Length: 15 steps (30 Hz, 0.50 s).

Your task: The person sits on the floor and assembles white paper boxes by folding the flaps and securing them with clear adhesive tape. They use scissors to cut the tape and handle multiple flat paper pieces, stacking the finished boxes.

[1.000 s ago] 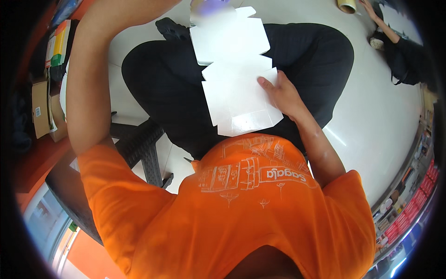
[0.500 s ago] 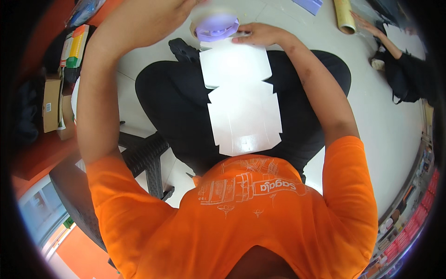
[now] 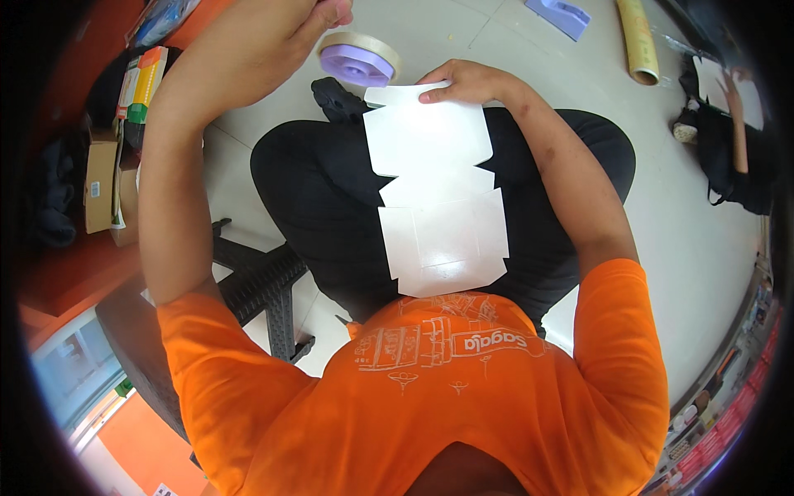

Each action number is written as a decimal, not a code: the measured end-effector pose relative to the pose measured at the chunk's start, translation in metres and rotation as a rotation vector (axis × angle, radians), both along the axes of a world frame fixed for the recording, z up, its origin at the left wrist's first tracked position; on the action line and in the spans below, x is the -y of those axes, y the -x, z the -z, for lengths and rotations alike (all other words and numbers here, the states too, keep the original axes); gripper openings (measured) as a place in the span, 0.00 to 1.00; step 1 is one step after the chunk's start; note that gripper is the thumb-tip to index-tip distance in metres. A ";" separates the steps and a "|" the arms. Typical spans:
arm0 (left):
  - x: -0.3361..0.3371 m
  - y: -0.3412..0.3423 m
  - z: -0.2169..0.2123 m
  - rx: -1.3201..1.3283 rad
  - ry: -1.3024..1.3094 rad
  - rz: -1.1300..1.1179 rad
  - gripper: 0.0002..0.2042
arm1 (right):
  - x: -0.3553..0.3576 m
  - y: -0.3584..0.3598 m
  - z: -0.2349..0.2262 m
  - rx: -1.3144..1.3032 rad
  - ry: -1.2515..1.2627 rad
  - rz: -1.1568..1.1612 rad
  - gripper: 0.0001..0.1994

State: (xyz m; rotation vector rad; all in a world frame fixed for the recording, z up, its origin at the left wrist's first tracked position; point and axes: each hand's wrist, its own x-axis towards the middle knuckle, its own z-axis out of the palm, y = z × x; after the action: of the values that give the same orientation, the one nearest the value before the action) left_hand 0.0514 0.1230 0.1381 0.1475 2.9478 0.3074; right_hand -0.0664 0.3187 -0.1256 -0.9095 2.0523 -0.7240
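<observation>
A flat white die-cut box blank (image 3: 430, 136) with notched sides and fold lines lies lengthwise over my lap, reaching from the floor side to my shirt. My right hand (image 3: 467, 81) grips its far right edge, thumb on top. My left hand (image 3: 324, 23) is raised at the top edge of the picture, fingers curled together; whatever they hold is cut off or too small to make out. Between the hands, just beyond the blank's far left corner, is a roll of pale tape (image 3: 376, 43) on a purple core. I cannot tell whether it hangs or rests on something.
A purple tape dispenser (image 3: 559, 16) and a yellowish film roll (image 3: 637, 41) lie on the tiled floor at far right. Another person's hand (image 3: 732, 95) rests on a white sheet farther right. Cardboard boxes (image 3: 101, 186) and a black plastic stool (image 3: 265, 273) stand on my left.
The tape roll has moved left, away from my right hand, and shows more sharply. My right hand still holds the blank's far edge. The other person's hand has moved onto the white sheet.
</observation>
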 end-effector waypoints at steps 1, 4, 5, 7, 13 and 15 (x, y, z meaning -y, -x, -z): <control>-0.001 0.001 0.000 0.021 0.005 -0.002 0.11 | 0.001 -0.001 0.000 -0.038 0.000 -0.007 0.24; -0.013 -0.008 -0.007 -0.055 -0.022 0.069 0.12 | 0.002 -0.002 -0.004 -0.099 0.028 -0.029 0.22; -0.013 -0.009 -0.007 -0.066 -0.031 0.080 0.12 | 0.003 -0.003 -0.006 -0.110 0.043 -0.039 0.22; -0.001 0.001 -0.001 -0.040 -0.054 0.077 0.12 | 0.004 0.001 -0.005 -0.032 0.065 -0.050 0.21; -0.015 -0.003 -0.015 0.021 -0.055 0.116 0.13 | 0.004 -0.004 -0.012 0.046 0.013 -0.064 0.25; 0.007 0.010 0.017 -0.052 -0.182 0.260 0.10 | -0.007 -0.001 -0.016 -0.014 0.063 -0.025 0.26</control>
State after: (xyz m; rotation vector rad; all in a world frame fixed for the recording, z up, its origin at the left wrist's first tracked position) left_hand 0.0417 0.1159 0.1209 0.5648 2.8998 0.5390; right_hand -0.0650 0.3252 -0.1100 -0.9764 2.0364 -0.7749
